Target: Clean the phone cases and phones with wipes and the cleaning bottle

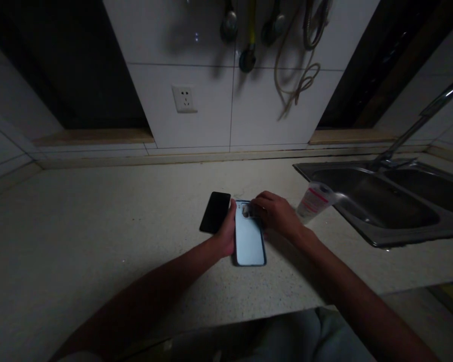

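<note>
A light blue phone lies face down on the speckled countertop, in a dark case. My left hand presses against its left edge, thumb up at the top corner, fingers closed along the side. My right hand rests at the phone's top end, fingertips pinched over the camera area on something small I cannot make out. A black phone lies flat just left of my left hand, untouched.
A white tube with red print lies by the steel double sink, with the faucet at the right. A wall socket, hanging utensils and a rope are on the tiled wall.
</note>
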